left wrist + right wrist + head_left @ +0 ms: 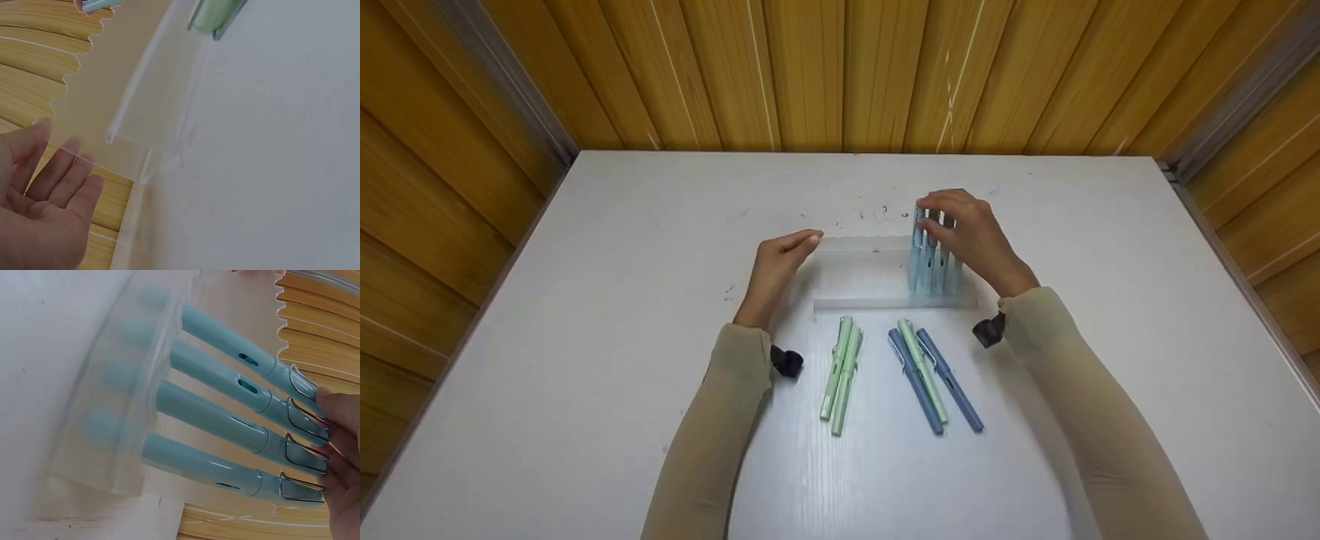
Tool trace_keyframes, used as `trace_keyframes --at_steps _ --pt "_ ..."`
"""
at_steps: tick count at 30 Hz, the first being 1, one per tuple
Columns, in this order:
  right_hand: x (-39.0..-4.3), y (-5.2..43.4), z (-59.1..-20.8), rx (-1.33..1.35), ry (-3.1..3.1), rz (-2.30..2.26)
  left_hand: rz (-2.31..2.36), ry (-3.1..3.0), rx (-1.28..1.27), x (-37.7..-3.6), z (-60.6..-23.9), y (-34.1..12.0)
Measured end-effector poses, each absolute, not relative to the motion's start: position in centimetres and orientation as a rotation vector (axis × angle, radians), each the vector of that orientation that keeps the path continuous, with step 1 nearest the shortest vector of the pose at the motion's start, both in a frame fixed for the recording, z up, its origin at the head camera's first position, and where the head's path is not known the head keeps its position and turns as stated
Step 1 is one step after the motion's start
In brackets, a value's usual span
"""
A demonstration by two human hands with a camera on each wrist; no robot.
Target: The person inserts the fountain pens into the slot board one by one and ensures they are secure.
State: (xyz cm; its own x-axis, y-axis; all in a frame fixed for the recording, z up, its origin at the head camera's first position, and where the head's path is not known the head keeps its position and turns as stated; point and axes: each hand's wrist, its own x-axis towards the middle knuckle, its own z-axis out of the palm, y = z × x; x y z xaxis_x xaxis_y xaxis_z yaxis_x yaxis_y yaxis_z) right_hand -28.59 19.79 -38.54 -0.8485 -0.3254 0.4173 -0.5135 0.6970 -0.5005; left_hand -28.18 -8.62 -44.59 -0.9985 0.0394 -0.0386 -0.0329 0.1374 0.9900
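Observation:
A clear plastic pen holder (870,274) stands in the middle of the white table (585,300). Several light blue pens (931,259) stand upright in its right end. My right hand (952,217) curls over their capped tops, fingers on the clips (337,439); the pens (225,416) lean in the holder's slot (112,410). My left hand (808,240) touches the holder's upper left corner with fairly straight fingers (50,185), which lie against the frosted back plate (112,84).
In front of the holder two green pens (840,375) lie side by side. To their right lie two dark blue pens and another green one (930,379). Wooden panel walls (840,75) close in the table on three sides.

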Motion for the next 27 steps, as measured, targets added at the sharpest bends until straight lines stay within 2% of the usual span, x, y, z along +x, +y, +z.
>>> trace_keyframes --at_steps 27 --pt "-27.77 19.23 -37.96 0.596 -2.614 0.925 1.978 2.36 0.005 -28.13 -44.48 -8.64"
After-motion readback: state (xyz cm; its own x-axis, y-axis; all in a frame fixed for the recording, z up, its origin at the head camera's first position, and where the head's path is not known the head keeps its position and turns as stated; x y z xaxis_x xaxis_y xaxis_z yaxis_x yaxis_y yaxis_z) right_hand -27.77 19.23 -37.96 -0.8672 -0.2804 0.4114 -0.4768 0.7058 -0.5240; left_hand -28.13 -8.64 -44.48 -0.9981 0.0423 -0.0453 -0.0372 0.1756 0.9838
